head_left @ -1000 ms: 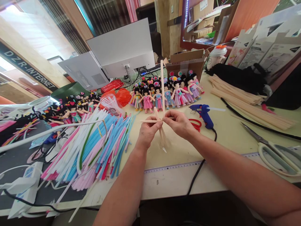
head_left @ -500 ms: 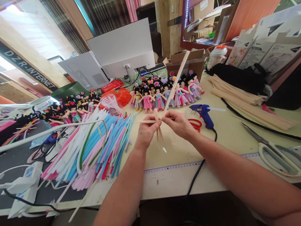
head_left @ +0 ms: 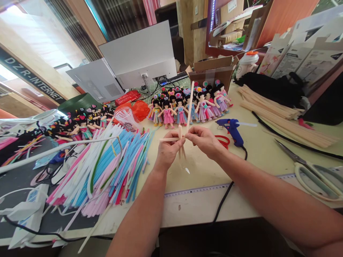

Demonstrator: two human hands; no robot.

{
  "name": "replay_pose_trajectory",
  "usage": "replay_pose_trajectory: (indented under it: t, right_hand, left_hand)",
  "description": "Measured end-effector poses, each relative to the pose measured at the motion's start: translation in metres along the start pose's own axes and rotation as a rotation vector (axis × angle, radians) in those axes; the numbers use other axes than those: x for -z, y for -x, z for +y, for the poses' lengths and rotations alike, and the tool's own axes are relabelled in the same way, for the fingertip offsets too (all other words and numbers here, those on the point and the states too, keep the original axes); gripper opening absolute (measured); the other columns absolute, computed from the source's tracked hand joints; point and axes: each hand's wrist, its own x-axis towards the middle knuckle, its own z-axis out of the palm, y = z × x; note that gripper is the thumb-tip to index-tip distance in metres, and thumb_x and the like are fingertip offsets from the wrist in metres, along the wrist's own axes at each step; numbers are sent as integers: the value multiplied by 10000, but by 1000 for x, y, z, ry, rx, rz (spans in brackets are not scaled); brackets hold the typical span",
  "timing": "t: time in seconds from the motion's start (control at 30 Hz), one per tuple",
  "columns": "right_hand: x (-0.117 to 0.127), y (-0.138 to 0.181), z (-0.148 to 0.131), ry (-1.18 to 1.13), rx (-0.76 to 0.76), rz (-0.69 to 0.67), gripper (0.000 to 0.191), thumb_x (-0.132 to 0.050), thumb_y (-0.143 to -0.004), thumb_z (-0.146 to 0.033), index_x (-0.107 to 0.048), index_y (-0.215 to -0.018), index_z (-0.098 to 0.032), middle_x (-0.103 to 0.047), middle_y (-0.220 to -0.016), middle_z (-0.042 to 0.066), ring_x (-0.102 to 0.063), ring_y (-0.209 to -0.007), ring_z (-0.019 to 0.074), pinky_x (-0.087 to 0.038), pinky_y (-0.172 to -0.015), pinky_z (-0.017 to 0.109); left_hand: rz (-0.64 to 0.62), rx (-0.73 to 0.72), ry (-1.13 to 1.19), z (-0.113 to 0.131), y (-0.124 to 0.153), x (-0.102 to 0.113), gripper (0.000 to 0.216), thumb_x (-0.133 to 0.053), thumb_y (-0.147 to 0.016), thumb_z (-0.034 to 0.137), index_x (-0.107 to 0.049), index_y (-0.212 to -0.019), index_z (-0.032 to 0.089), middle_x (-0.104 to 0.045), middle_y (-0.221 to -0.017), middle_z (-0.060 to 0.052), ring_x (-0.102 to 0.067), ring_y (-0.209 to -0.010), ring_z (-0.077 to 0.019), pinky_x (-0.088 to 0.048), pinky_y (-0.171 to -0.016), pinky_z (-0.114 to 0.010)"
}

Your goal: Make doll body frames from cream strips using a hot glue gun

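Near the centre of the frame, the person's left hand (head_left: 168,150) has its thumb and fingers clamped on a small cross-shaped piece of fuzzy cream pipe cleaner (head_left: 180,131), held up above the pale yellow tabletop (head_left: 207,172). A short stub of it stands upright, one arm sticks out to the left past the fingers, and thin legs hang below, a little blurred. Just beside it, the right hand (head_left: 204,141) has thumb and forefinger pinched together on the foot of a long, slim cream pipe-cleaner strand (head_left: 190,103), which rises with a slight lean to the right. Whether the strand is joined to the piece I cannot tell; the fingertips hide the spot.

Behind the hands, across the middle of the frame, crowd black-haired pipe-cleaner dolls (head_left: 179,113) in pink, blue and lilac dresses. A blue glue gun (head_left: 234,132) lies right of centre, with a red loop (head_left: 225,141) partly hidden by the right hand. Farther right are a flat bundle of straight cream pipe cleaners (head_left: 294,125) and, at the right edge, large pale-handled scissors (head_left: 304,165). A thick heap of white, blue and pink pipe cleaners (head_left: 107,171) fills the lower left, and a white measuring strip (head_left: 203,188) runs along the lower middle.
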Motion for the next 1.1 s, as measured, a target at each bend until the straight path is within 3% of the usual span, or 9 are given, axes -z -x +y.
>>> replay_pose_trajectory:
  t: [0.23,0.6,0.87,0.97,1.1]
  right_hand:
    - [1,1,-3,56,35,-28,292,-597,-732,-460,-523,-653,-189,-443,-593,-45,-370,-556,97,-313,-526,260]
    - [4,2,-11,-2,-131,-70,262,-618,-679,-408,-476,-602,-202,-409,-519,-57,-320,-480,79,-215,-452,240]
    - [2,2,-7,44,45,5,250,-590,-721,-407,-484,-628,-200,-423,-566,-46,-354,-522,94,-258,-485,253]
    - [4,4,-10,151,188,86,202,-560,-763,-360,-489,-658,-203,-467,-605,-26,-394,-550,109,-299,-514,265]
    - [7,7,-13,316,370,185,173,-545,-813,-297,-479,-678,-213,-506,-679,1,-453,-609,130,-358,-585,281]
  left_hand:
    - [28,-70,-144,4,2,4,136,-716,-738,315,-656,-789,203,-628,-797,-8,-541,-749,-151,-399,-695,-279]
    - [11,-196,-301,11,4,3,77,-685,-775,281,-650,-756,214,-604,-801,-22,-556,-779,-167,-410,-739,-301]
    - [67,-98,-280,9,3,1,174,-728,-729,334,-641,-814,209,-627,-847,-22,-552,-798,-169,-403,-740,-294]
    - [82,-13,-169,4,2,1,366,-750,-671,487,-621,-877,213,-623,-848,-16,-538,-771,-159,-399,-700,-280]
    - [93,112,-53,1,2,0,536,-555,-704,728,-571,-656,195,-535,-660,-10,-466,-645,-137,-369,-622,-279]
